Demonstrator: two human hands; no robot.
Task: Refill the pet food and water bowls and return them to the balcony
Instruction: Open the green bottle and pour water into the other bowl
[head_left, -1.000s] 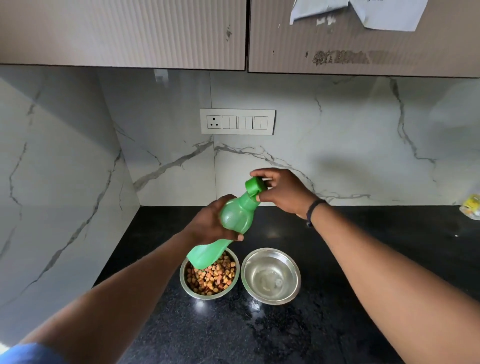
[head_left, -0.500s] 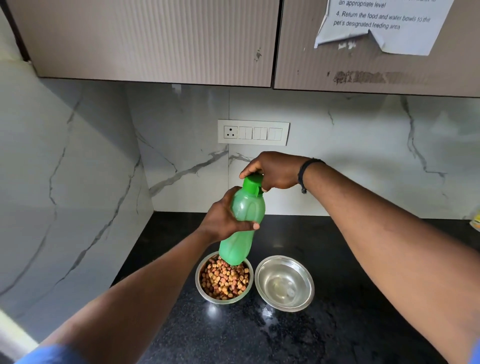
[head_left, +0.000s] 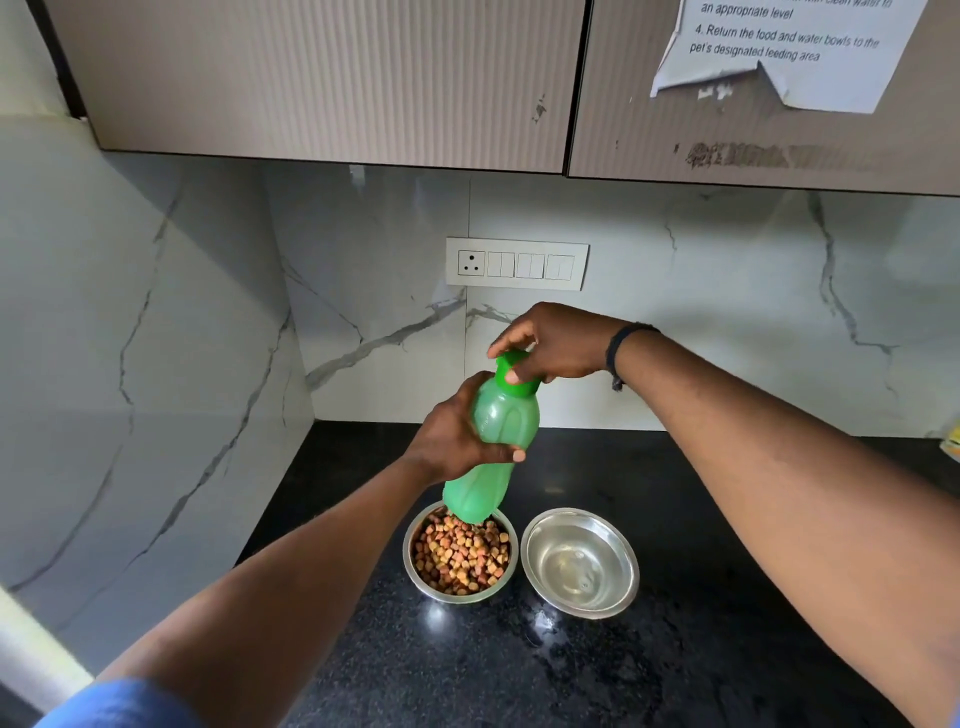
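Head camera view: a green water bottle (head_left: 493, 441) is held upright above two steel bowls. Left hand (head_left: 457, 434) wraps its body to steady it; right hand (head_left: 550, 343) grips the cap (head_left: 514, 370), likely to unscrew it. Below, the food bowl (head_left: 460, 558) holds kibble; beside it, the water bowl (head_left: 580, 564) looks nearly empty on the black worktop (head_left: 675, 649).

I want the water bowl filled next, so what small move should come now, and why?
Probably twist the green cap off. The right hand pinches it while the left hand grips the green bottle upright, cap seemingly on. The food bowl already holds kibble, while the steel bowl beside it looks nearly empty.
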